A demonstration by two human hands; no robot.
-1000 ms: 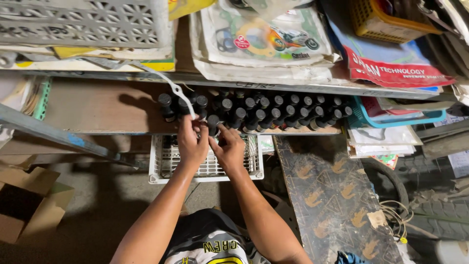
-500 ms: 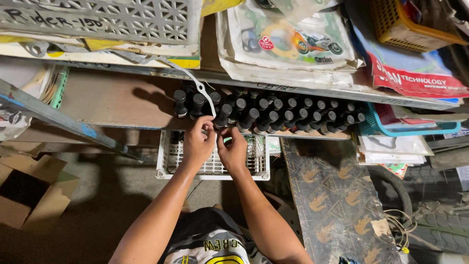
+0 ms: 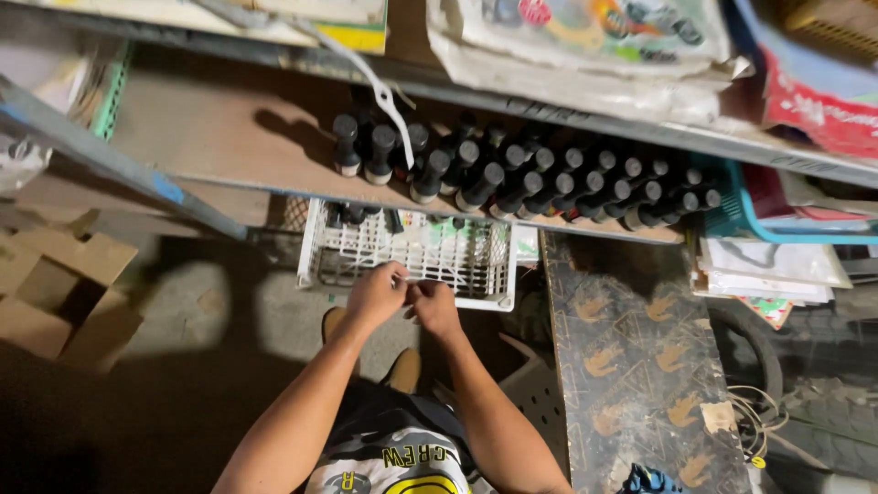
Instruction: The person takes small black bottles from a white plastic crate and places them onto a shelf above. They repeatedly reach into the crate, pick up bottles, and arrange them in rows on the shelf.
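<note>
My left hand and my right hand are close together, fingers curled, at the near rim of a white plastic lattice crate on the floor. Whether they pinch something small between them is hidden. A few dark bottles stand in the crate's far left corner. Above the crate, a wooden shelf carries several rows of black capped bottles, packed from the middle to the right. Two bottles stand a little apart at the left end of the rows.
A white strap hangs over the bottles. A slanted blue metal bar crosses the left. Cardboard boxes lie at lower left. A dark patterned board, stacked papers, a blue tray and a tyre are at the right.
Both hands have come down from the bottle rows on the shelf to the near rim of the white crate. The view has moved closer.
</note>
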